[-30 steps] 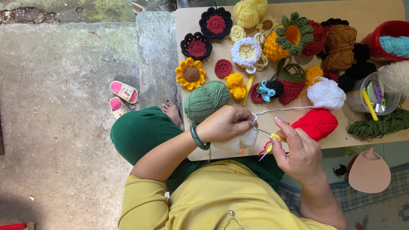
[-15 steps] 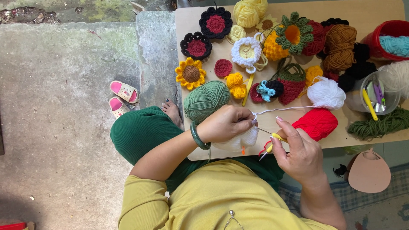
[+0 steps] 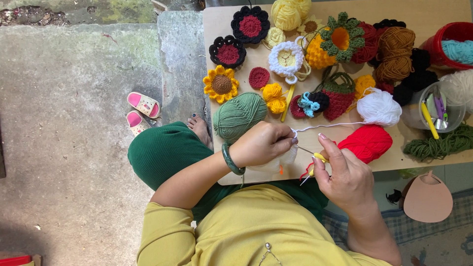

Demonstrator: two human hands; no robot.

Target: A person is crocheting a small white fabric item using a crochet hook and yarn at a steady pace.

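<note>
L hand (image 3: 263,144) pinched on small white piece (image 3: 282,158) at table's (image 3: 217,29) 6 o'clock edge, R hand (image 3: 345,175) clamped on hook (image 3: 311,167); white yarn (image 3: 378,107) at 2 o'clock from it, piece barely begun w/ most left.

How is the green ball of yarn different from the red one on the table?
The green yarn ball is pale sage green; the red yarn ball is bright red. The green one sits just beyond the left hand, the red one beside the right hand. The green one looks round, while the red one looks longer and flatter. Both are wound yarn resting on the wooden board.
</note>
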